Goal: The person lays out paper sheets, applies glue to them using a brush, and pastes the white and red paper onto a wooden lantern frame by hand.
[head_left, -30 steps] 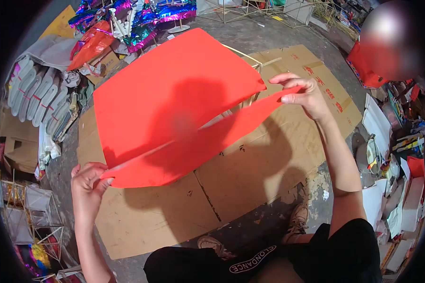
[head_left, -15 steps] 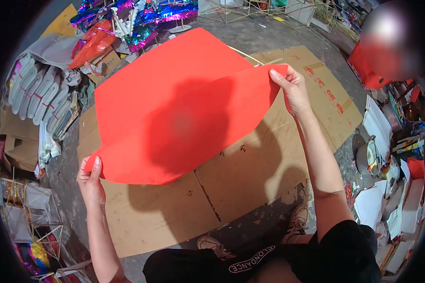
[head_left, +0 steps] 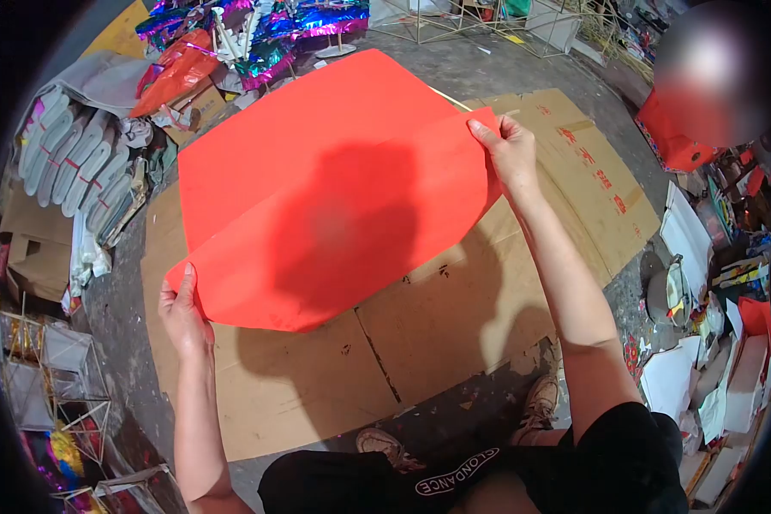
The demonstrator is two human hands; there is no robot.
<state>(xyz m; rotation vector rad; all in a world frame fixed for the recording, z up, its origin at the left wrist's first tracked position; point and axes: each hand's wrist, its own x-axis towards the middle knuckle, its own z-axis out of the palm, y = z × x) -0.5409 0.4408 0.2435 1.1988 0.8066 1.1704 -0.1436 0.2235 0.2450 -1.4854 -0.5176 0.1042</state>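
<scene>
A large sheet of red paper [head_left: 257, 163] spreads in front of me above flattened cardboard [head_left: 300, 394], and a dark shadow falls across its middle. My left hand [head_left: 185, 319] pinches the near left corner between thumb and fingers. At the upper right corner, my right hand [head_left: 511, 156] grips the paper with the thumb on top. A faint diagonal line, a fold or an edge, runs across the sheet between the two hands. From under the far right edge a thin pale stick [head_left: 451, 99] pokes out; what else lies beneath is hidden.
Stacks of folded grey material [head_left: 68, 163] stand at the left. Shiny blue and purple tinsel [head_left: 317, 26] lies at the far side, near thin stick frames [head_left: 428, 26]. A red box [head_left: 681, 146] and piles of white card [head_left: 672, 377] line the right. My shoes [head_left: 385, 444] stand at the cardboard's near edge.
Both hands have come closer together: the left moved right and slightly up, the right moved left. The held part of the red paper bows more between them.
</scene>
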